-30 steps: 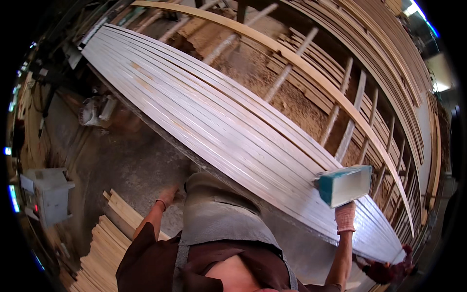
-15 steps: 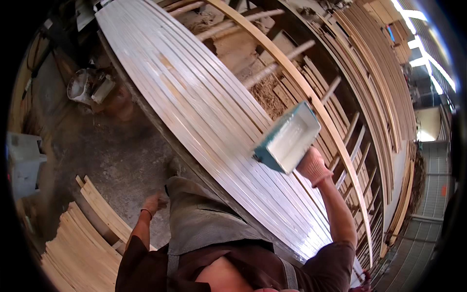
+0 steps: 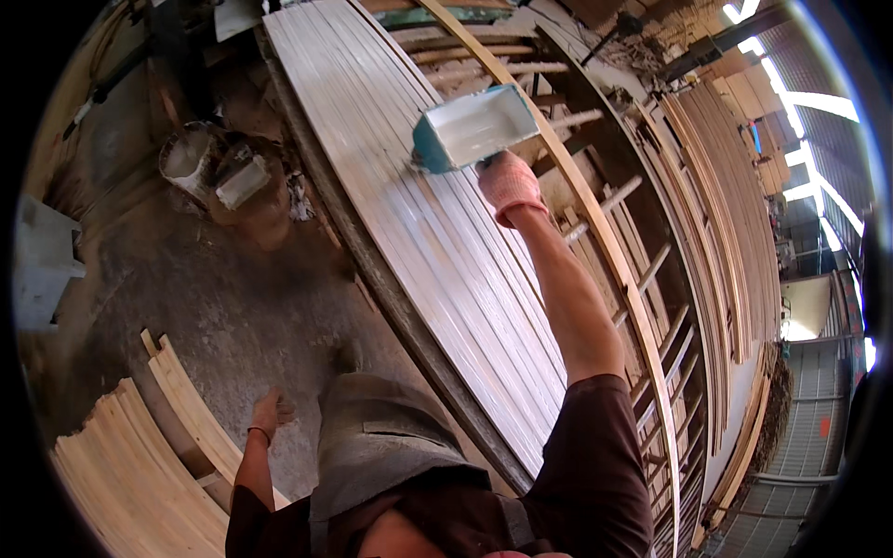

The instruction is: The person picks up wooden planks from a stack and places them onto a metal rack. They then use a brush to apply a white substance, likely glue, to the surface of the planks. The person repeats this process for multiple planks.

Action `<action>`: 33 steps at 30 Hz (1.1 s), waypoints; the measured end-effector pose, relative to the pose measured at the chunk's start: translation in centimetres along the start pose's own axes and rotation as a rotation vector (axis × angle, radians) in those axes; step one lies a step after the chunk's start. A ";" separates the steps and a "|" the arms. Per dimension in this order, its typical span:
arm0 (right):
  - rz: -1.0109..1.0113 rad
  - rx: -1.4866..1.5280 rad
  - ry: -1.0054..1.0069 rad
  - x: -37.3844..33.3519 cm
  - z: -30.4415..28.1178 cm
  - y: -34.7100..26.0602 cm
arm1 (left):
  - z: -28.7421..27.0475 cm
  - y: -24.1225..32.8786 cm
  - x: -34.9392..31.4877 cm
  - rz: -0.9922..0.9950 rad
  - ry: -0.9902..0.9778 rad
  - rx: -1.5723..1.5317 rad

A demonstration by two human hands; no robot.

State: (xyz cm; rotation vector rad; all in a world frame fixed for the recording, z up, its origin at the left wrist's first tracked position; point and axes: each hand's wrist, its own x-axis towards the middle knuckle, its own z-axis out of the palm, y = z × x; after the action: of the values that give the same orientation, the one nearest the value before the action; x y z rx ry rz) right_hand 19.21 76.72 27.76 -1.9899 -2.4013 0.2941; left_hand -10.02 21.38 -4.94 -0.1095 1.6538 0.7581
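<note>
The underside of the teal box (image 3: 435, 143) is hidden from the camera, so I cannot tell exactly where it touches the white strips (image 3: 419, 223) below it. The near end of these strips is covered by the dark sleeve (image 3: 600, 437) and the apron (image 3: 386, 423). Some fingertips of the right hand (image 3: 512, 189) are also difficult to see, because they go behind the wall of the box. At the left edge, a pale grey container (image 3: 45, 265) is partly lost in the dark rim of the view.

The right hand, in a pink knitted glove, is closed in a grasp on the near side of the box. The left hand (image 3: 272, 409) is bare and loosely opened, with nothing visible in it; it hangs above the floor (image 3: 186, 307), near the pale boards (image 3: 130, 474), and its fingers are a little blurred.

The box is over the far part of the strips, with its open, white-coated inside turned toward the camera. Its long axis lies crosswise to the strips, rising slightly to the right. The strips themselves run side by side from upper left to lower right.
</note>
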 end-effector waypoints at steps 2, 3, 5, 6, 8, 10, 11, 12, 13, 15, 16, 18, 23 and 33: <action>0.006 -0.004 -0.026 -0.2 -0.3 1.0 | -1.0 1.0 -0.4 0.014 0.004 -0.011; 0.012 0.012 -0.027 -0.8 0.1 1.5 | -1.1 1.7 -1.0 0.020 0.003 -0.020; 0.050 0.022 -0.037 -3.6 -0.4 2.3 | -1.4 2.3 -2.0 0.023 0.008 -0.048; 0.012 0.051 -0.007 -5.3 -0.2 2.9 | -1.5 1.8 -2.3 0.010 0.013 -0.068; 0.078 -0.002 -0.075 -8.5 -0.2 6.5 | -1.5 0.7 -2.7 0.011 0.017 -0.107; -0.036 -0.107 -0.034 -11.7 1.9 10.9 | -1.6 -1.6 -2.5 0.048 0.055 -0.188; -0.052 -0.137 -0.021 -14.4 2.1 11.9 | -2.2 -2.7 -2.7 -0.009 0.057 -0.233; -0.131 -0.283 -0.071 -16.3 1.9 12.2 | -2.6 -4.0 -2.7 -0.063 0.049 -0.279; -0.157 -0.366 -0.077 -17.5 2.8 14.4 | -2.3 -5.6 -2.6 -0.124 0.022 -0.320; -0.234 -0.516 -0.090 -19.1 5.4 18.5 | -3.4 -10.1 -1.6 -0.170 0.026 -0.265; -0.235 -0.565 -0.099 -18.9 5.9 19.0 | -3.0 -9.5 -1.7 -0.190 0.017 -0.236; -0.157 -0.570 -0.116 -18.1 6.8 17.7 | -3.2 -8.9 -1.7 -0.267 0.068 -0.139; 0.007 -0.376 -0.056 -7.8 5.7 5.7 | -5.9 -2.3 5.1 -0.058 -0.056 -0.165; 0.191 -0.194 -0.002 -2.4 3.5 -3.4 | -8.9 26.2 7.4 0.117 -0.122 -0.125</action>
State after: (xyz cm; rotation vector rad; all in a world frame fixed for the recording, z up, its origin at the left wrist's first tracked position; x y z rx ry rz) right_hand 15.90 73.29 25.13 -2.3061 -2.3239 0.0652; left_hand -31.71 39.49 -0.53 -0.0538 1.5061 0.9399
